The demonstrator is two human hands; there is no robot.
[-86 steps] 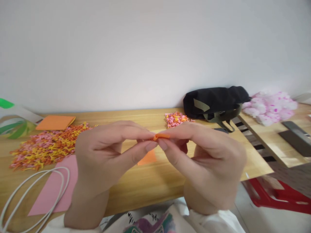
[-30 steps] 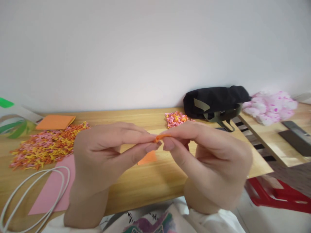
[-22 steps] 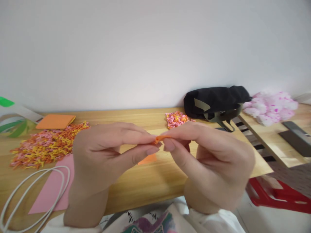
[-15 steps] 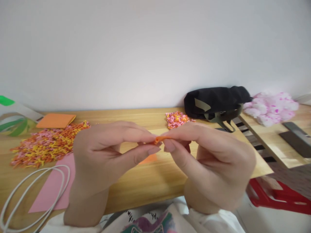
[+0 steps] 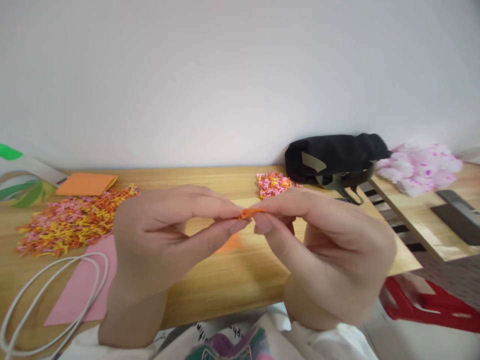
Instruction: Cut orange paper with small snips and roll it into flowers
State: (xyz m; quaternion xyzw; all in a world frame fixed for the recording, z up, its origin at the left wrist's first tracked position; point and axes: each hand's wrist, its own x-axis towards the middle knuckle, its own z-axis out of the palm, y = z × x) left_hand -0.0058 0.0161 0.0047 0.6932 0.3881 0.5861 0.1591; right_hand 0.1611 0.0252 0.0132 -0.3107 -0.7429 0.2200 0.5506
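Observation:
Between my two hands, above the wooden table, is a small folded strip of orange paper (image 5: 248,213). My left hand (image 5: 168,235) pinches its left end between thumb and forefinger. The thumb and forefinger of my right hand (image 5: 330,240) are closed on its right end. Both sets of fingertips nearly meet around the strip and cover most of it. Below them, partly hidden behind the left hand, a flat orange piece of paper (image 5: 230,243) lies on the table.
Left lie a heap of orange, yellow and pink paper pieces (image 5: 71,220), an orange paper packet (image 5: 88,184), a pink sheet (image 5: 82,290) and a white cable (image 5: 26,295). Behind are a smaller heap (image 5: 273,185) and a black bag (image 5: 333,157). A red stool (image 5: 431,305) stands right.
Almost nothing differs. Both hands still pinch the orange strip, and the view has shifted very slightly.

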